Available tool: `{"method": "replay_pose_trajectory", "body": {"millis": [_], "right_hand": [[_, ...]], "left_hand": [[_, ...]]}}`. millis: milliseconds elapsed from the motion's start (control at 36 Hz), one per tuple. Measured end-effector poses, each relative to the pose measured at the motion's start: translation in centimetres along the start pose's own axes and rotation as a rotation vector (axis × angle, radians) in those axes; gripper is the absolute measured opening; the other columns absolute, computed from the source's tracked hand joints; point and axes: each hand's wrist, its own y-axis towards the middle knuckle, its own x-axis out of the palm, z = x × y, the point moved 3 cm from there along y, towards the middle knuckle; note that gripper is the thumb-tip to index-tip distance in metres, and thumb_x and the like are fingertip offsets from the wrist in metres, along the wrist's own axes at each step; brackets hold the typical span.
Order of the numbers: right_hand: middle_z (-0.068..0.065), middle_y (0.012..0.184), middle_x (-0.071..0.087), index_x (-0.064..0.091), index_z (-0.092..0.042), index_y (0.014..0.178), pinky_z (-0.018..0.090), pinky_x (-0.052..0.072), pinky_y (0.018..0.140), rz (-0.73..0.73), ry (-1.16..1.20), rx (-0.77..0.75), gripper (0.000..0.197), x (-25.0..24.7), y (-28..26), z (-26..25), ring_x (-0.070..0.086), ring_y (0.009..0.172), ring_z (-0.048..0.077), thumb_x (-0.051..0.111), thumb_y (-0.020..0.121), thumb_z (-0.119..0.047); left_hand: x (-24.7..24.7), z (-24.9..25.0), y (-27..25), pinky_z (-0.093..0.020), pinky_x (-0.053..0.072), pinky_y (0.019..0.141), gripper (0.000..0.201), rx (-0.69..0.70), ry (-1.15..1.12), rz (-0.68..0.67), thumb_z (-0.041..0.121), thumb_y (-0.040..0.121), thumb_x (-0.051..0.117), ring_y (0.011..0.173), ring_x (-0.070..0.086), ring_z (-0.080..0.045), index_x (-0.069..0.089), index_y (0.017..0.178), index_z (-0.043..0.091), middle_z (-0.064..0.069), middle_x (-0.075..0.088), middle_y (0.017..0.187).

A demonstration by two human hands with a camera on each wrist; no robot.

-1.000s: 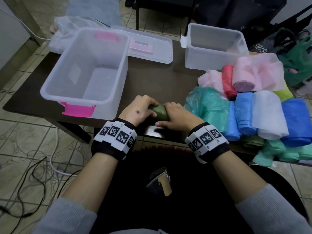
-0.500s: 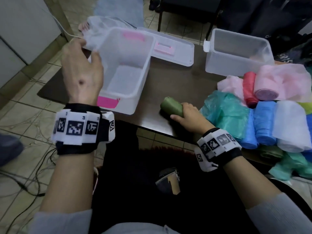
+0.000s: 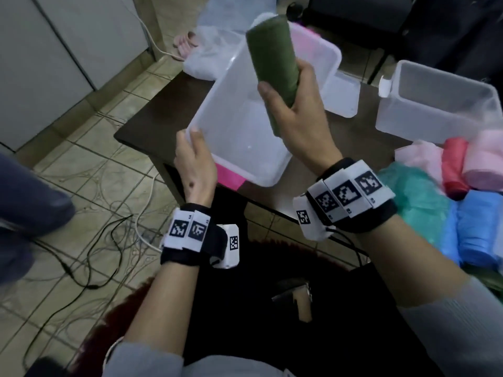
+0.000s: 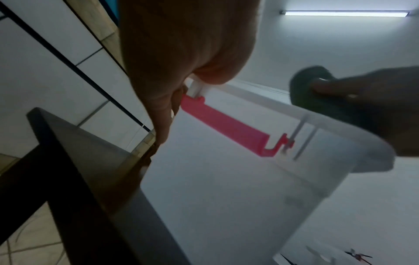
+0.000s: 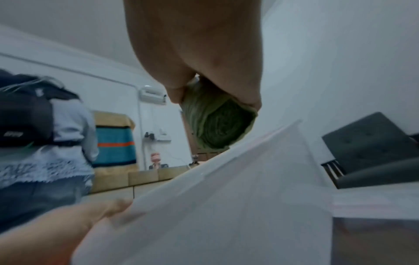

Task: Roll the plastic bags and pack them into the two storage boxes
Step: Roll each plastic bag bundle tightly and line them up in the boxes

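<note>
While both boxes look empty, the right hand grips one rolled green bag above the near box, whose rim the left hand clutches; coloured bags wait right of it.

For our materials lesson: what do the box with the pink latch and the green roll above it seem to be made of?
Box with the pink latch: apparently rigid translucent plastic with a frosted finish; the table shows faintly through its walls.
Green roll: likely thin plastic film with a matte look; layered folds show at its end in the right wrist view.
</note>
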Motion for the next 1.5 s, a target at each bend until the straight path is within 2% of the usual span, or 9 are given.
{"method": "replay_pose_trajectory", "body": {"millis": [139, 250, 583, 806, 944, 1139, 1222, 1361, 1500], "right_hand": [[0.012, 0.127, 0.044, 0.038, -0.005, 0.133, 0.038, 0.037, 0.096, -0.1, -0.486, 0.04, 0.056, 2.0, 0.6, 2.0, 0.041, 0.117, 0.028, 0.056, 0.091, -0.038], [0.011, 0.131, 0.043, 0.037, -0.007, 0.132, 0.04, 0.035, 0.095, -0.159, -0.734, 0.092, 0.055, 2.6, 0.4, 3.4, 0.039, 0.121, 0.029, 0.055, 0.092, -0.039], [0.015, 0.133, 0.034, 0.041, -0.009, 0.133, 0.039, 0.032, 0.103, -0.436, -0.698, 0.272, 0.06, 4.9, -0.5, 6.1, 0.032, 0.124, 0.031, 0.063, 0.087, -0.039], [0.008, 0.12, 0.056, 0.048, -0.008, 0.122, 0.023, 0.033, 0.076, -0.595, -0.522, 0.316, 0.049, 4.7, -0.8, 6.0, 0.051, 0.108, 0.023, 0.068, 0.085, -0.033], [0.008, 0.127, 0.055, 0.052, -0.013, 0.126, 0.03, 0.034, 0.096, -0.699, -0.59, 0.312, 0.044, 4.8, -0.5, 5.4, 0.045, 0.122, 0.029, 0.057, 0.091, -0.039], [0.007, 0.125, 0.055, 0.049, -0.012, 0.127, 0.027, 0.037, 0.088, -0.828, -0.645, 0.3, 0.047, 5.3, -0.4, 5.0, 0.051, 0.115, 0.025, 0.048, 0.094, -0.045], [0.012, 0.13, 0.051, 0.047, -0.009, 0.131, 0.03, 0.035, 0.097, -0.703, -0.618, 0.181, 0.051, 6.0, -0.3, 4.1, 0.045, 0.122, 0.026, 0.045, 0.096, -0.045], [0.018, 0.127, 0.05, 0.06, -0.004, 0.12, 0.036, 0.026, 0.108, -0.034, -0.41, -0.132, 0.032, 4.3, 0.1, 1.3, 0.041, 0.124, 0.032, 0.052, 0.089, -0.01], [0.012, 0.14, 0.028, 0.044, -0.012, 0.136, 0.029, 0.024, 0.105, 0.188, -0.419, 0.113, 0.048, 1.2, 0.6, 2.0, 0.025, 0.127, 0.027, 0.046, 0.089, -0.006]], "left_hand": [[0.4, -0.2, -1.6, -0.004, 0.036, 0.062, 0.029, 0.072, -0.071, 0.001, 0.025, 0.103, 0.032, 0.084, 0.051, -0.001, 0.053, 0.109, 0.007, 0.008, 0.057, 0.1], [0.6, -0.4, -2.3, -0.003, 0.034, 0.055, 0.02, 0.133, -0.054, 0.009, 0.023, 0.103, 0.032, 0.067, 0.051, 0.008, 0.05, 0.099, 0.014, 0.015, 0.054, 0.078], [1.0, -1.9, -3.4, -0.002, 0.038, 0.062, 0.014, 0.209, -0.17, 0.073, 0.015, 0.101, 0.032, 0.066, 0.052, 0.015, 0.045, 0.096, 0.011, 0.019, 0.046, 0.073], [1.0, -2.5, -3.4, -0.004, 0.035, 0.062, 0.028, 0.222, -0.199, 0.118, 0.017, 0.1, 0.033, 0.067, 0.049, 0.01, 0.052, 0.102, -0.003, 0.015, 0.047, 0.076], [0.8, -2.5, -3.3, -0.004, 0.035, 0.062, 0.03, 0.207, -0.191, 0.141, 0.019, 0.099, 0.032, 0.068, 0.05, 0.01, 0.052, 0.103, -0.004, 0.015, 0.048, 0.078], [0.7, -2.1, -3.2, -0.005, 0.036, 0.059, 0.027, 0.179, -0.157, 0.124, 0.015, 0.101, 0.033, 0.065, 0.05, 0.011, 0.051, 0.104, -0.004, 0.015, 0.047, 0.076], [0.8, -1.5, -2.9, -0.005, 0.036, 0.056, 0.024, 0.151, -0.141, 0.119, 0.012, 0.102, 0.034, 0.061, 0.05, 0.013, 0.051, 0.103, -0.004, 0.014, 0.045, 0.072], [0.9, -1.0, -2.1, -0.002, 0.035, 0.059, 0.022, 0.091, -0.109, 0.114, 0.015, 0.103, 0.033, 0.065, 0.049, 0.019, 0.051, 0.101, 0.002, 0.015, 0.045, 0.075], [1.1, 0.1, -0.8, -0.005, 0.037, 0.065, 0.031, 0.047, -0.069, 0.044, 0.021, 0.103, 0.031, 0.077, 0.05, 0.0, 0.052, 0.111, 0.0, 0.009, 0.051, 0.088]]}}
